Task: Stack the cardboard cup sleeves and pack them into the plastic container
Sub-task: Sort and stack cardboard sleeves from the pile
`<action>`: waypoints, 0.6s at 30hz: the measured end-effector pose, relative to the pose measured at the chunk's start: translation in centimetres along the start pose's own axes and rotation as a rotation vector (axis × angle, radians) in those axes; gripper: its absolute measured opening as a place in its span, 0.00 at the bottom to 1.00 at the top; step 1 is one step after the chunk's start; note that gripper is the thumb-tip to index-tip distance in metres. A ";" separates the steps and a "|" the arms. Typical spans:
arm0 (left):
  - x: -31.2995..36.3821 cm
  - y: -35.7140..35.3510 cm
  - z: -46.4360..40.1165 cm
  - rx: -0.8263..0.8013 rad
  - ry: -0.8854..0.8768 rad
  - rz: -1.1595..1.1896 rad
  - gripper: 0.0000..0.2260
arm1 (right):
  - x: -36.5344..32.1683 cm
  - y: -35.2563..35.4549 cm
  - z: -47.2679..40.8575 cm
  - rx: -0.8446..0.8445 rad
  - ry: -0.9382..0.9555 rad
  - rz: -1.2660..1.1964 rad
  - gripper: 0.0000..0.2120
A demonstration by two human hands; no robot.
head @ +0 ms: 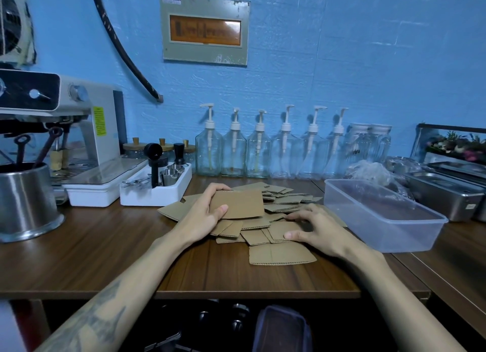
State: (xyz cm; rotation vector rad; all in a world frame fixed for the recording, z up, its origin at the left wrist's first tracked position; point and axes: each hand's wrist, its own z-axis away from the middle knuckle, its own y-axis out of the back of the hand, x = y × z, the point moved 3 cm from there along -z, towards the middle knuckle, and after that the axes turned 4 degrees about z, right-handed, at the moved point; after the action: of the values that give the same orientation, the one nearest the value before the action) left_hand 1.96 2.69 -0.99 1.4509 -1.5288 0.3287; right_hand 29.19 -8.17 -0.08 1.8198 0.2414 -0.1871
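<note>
A loose pile of flat brown cardboard cup sleeves (282, 203) covers the middle of the wooden table (105, 251). My left hand (203, 212) grips a small stack of sleeves (240, 204), raised a little above the pile. My right hand (317, 229) lies on the near right part of the pile, its fingers pinching the edge of one sleeve (282, 230). One sleeve (281, 254) lies apart, closest to me. The clear plastic container (381, 215) stands open to the right of the pile, with nothing inside.
A steel canister (27, 201) and an espresso machine (65, 130) stand at the left. A white tray of tools (157, 191) sits behind the pile. Glass pump bottles (263, 151) line the wall. Steel pans (444, 191) stand at the far right.
</note>
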 end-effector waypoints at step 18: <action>-0.7 -0.1 -0.3 0.000 0.013 -0.059 0.16 | 0.6 1.9 0.9 -0.035 -0.051 -0.434 0.17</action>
State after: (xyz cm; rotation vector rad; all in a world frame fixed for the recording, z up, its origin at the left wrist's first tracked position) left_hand 2.04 3.30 -1.37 1.4876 -1.4725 0.3027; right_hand 30.25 -9.50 1.26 1.7063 0.5990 -0.5288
